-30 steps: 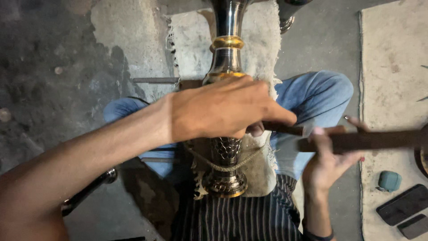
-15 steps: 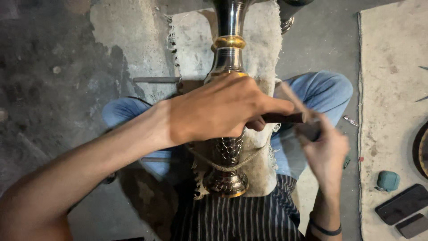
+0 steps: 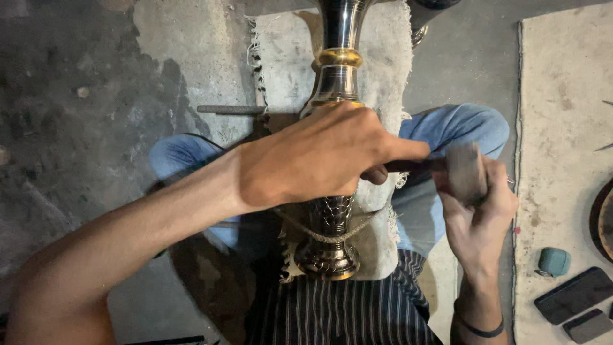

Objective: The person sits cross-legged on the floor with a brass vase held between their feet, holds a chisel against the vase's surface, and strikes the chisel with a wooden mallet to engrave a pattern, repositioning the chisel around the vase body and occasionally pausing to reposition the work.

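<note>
- I see my left hand (image 3: 319, 156) laid over the middle of a tall polished silver-and-brass metal vase (image 3: 335, 76), fingers curled down around a dark thin rod-like tool (image 3: 408, 165) whose end sticks out to the right past the knuckles.
- The vase lies lengthwise on my lap, its round foot (image 3: 325, 259) towards my striped apron (image 3: 338, 313) and its neck pointing away, with a gold band around the neck.
- Under the vase is a pale frayed cloth pad (image 3: 383, 70), and a loop of cord (image 3: 319, 233) crosses the hammered lower body of the vase.
- My right hand (image 3: 479, 211) is closed around a blurred brown wooden block-shaped mallet (image 3: 466, 172), raised just right of the dark tool's end; I cannot tell whether the two touch.
- A dark band (image 3: 479, 329) circles my right wrist.
- My knees in blue jeans (image 3: 460, 124) show on both sides of the vase.
- On the light mat (image 3: 562, 96) to the right lie a small teal case (image 3: 553, 260) and two dark flat phones (image 3: 575, 295), well apart from my hands.
- A thin metal bar (image 3: 230, 109) lies on the grey concrete floor (image 3: 76, 115) to the left of the cloth.
</note>
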